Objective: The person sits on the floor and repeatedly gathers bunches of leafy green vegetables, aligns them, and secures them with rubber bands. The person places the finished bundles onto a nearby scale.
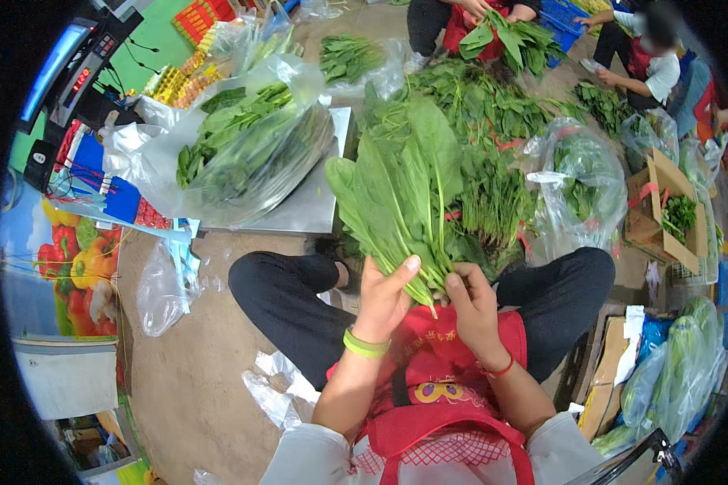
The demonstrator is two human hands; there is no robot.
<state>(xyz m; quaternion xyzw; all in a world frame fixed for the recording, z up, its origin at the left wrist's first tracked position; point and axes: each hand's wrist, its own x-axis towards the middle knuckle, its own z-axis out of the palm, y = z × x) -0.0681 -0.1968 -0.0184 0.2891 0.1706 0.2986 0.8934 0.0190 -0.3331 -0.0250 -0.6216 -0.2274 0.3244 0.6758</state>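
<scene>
A bunch of broad-leaved greens (pixel 396 190), like spinach, stands upright in front of me, leaves up and stems down over my lap. My left hand (pixel 383 297) is closed round the stems, its thumb lying across them. On the other side, my right hand (pixel 471 305) pinches at the lower stems with thumb and fingers. Just beyond the bunch lies a large heap of loose and tied greens (pixel 489 194). To the left, a clear plastic bag (pixel 255 153) filled with leafy greens rests on a metal scale platform (pixel 303 212).
More bagged greens (pixel 578 174) lie to the right, beside a cardboard box (pixel 659 214) with greens inside. Plastic scraps (pixel 166 287) litter the left floor. Across the heap, one person holds greens (pixel 510 40); another person (pixel 647 69) sits farther right. Long bagged vegetables (pixel 679 372) lie at lower right.
</scene>
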